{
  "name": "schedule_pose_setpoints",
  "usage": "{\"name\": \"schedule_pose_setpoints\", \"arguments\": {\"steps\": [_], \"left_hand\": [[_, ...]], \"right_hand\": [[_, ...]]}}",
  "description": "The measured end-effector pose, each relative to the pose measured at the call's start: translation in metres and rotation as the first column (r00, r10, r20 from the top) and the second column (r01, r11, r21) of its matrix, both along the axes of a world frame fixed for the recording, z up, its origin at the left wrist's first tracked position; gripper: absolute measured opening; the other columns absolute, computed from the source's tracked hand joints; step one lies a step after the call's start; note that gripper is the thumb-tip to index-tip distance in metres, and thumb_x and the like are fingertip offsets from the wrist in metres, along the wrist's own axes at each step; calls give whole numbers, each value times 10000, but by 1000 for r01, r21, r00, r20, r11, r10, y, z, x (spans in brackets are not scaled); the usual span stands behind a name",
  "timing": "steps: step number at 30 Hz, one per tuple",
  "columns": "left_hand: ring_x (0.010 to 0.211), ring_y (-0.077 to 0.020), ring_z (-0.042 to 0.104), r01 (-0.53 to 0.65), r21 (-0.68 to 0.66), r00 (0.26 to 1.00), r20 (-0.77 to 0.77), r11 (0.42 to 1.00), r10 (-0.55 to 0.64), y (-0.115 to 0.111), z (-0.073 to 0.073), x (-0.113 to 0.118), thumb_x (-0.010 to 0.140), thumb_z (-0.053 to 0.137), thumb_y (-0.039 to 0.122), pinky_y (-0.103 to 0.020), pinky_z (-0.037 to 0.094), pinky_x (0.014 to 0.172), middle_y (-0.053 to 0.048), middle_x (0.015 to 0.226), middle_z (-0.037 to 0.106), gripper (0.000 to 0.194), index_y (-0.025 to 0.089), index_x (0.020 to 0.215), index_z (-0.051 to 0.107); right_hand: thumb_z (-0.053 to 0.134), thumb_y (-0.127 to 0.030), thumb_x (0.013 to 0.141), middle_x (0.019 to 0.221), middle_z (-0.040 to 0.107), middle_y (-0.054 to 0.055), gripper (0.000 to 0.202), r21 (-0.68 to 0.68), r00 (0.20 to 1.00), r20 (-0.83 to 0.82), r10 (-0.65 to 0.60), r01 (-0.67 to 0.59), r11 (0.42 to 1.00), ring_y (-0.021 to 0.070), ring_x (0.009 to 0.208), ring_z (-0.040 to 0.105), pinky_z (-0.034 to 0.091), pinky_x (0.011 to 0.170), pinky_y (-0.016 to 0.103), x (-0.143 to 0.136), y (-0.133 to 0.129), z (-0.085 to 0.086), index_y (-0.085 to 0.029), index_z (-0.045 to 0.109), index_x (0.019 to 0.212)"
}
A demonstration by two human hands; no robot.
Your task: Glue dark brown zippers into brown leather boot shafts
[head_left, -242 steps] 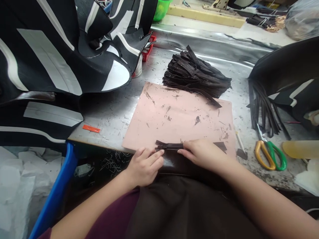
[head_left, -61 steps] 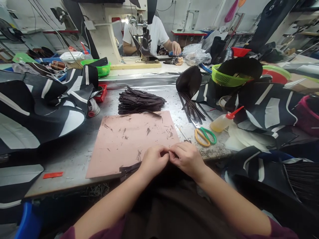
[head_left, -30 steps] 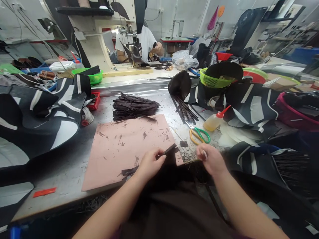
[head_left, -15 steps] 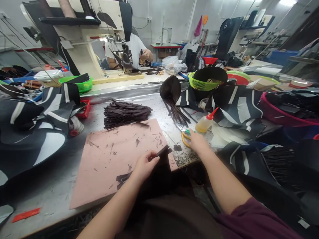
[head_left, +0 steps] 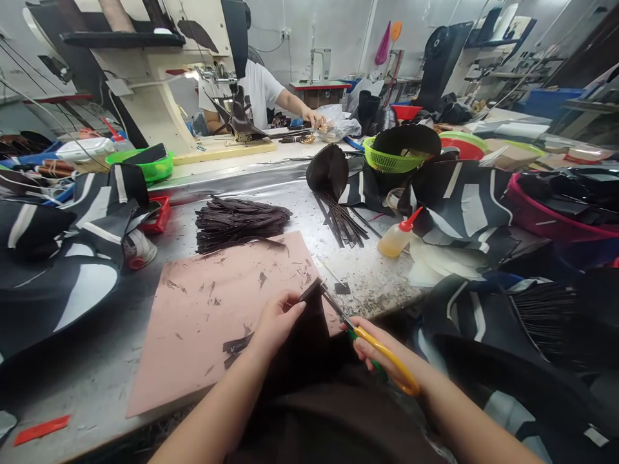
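Metal table (head_left: 380, 277) spans the view, pale wall (head_left: 333, 19) behind. Pink board (head_left: 178, 341) lies along the near edge; at its far edge sits a pile of dark strips (head_left: 242, 223), one strip lapping onto the board. Left hand (head_left: 279, 322), above the board's near right part: thumb and fingers pinched together on a dark strip (head_left: 312, 291), free end pointing away from the body. Right hand (head_left: 384, 334), on the near side of the table edge: fingers curled around the handles of scissors (head_left: 360, 332). Blades reach toward the strip's free end; contact cannot be told. Between the board's right edge and a glue bottle (head_left: 394, 240), speckled metal shows, bearing a small dark patch (head_left: 342, 288). Further back, a bundle of thin straps (head_left: 344, 222) bounds this stretch.
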State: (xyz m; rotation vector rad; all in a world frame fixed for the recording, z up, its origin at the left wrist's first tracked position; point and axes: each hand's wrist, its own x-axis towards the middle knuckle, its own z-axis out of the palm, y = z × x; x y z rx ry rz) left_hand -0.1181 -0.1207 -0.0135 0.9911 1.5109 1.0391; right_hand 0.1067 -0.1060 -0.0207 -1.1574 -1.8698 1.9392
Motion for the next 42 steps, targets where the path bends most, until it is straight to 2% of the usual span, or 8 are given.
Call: {"name": "schedule_pose_setpoints", "arguments": {"steps": [4,10,15,20,22,27,33,42], "left_hand": [[682,-143,535,-17,6,999,-41,1000,17,0,0,0,656,573,380,-246,414,648,-5,724,583,239,163,756,576],[641,-127,521,-18,0,999,-42,1000,18,1,0,1,657,574,360,-235,400,615,8,682,567,215,161,737,565],[630,-120,513,4,-5,999,-41,1000,-4,3,1,2,650,568,344,-228,394,604,16,665,554,200,158,721,552],[621,-129,509,19,-5,994,-108,1000,-19,6,0,7,667,539,336,-243,391,602,9,651,550,183,159,711,543],[626,-129,513,78,14,985,-158,997,-75,7,-2,11,673,535,305,-249,395,615,12,667,553,147,166,722,527],[576,-97,455,23,107,970,-242,994,4,10,-3,18,664,519,236,-217,352,561,51,648,484,128,188,720,414],[525,-94,324,51,54,960,-280,997,-34,16,4,22,709,475,463,-226,275,515,50,510,304,364,177,528,343],[721,-164,484,189,84,937,-313,978,-154,7,3,16,719,439,361,-288,380,698,-19,699,515,215,168,633,479]], "right_hand": [[407,-662,736,660,416,-46,586,-87,1000,-27,13,-16,996,71,485,398,308,449,201,-4,-1,1,-210,392,1108],[430,-617,760,666,410,-45,531,-33,995,-51,87,-89,996,78,522,390,354,491,215,1,-3,-4,-224,421,1118],[435,-600,767,671,414,-42,507,-107,992,-79,102,-110,988,81,537,396,350,506,218,2,-1,6,-221,429,1103],[427,-636,741,669,405,-38,578,-70,996,-42,85,-88,994,88,536,388,370,506,224,1,-1,5,-206,423,1128],[407,-636,747,656,405,-38,588,-12,998,-21,52,-52,999,93,533,386,379,508,232,0,-1,1,-202,422,1143],[484,-490,757,764,575,20,474,269,967,254,16,-87,959,174,693,526,423,664,308,-4,-2,3,-204,475,1134],[530,-454,732,1124,570,111,545,443,912,403,-78,-120,888,267,953,547,402,827,385,-9,-8,11,-196,470,1208],[416,-524,792,802,603,28,514,213,991,111,74,-96,972,160,664,533,423,636,276,4,-5,-7,-199,447,1189]]}}
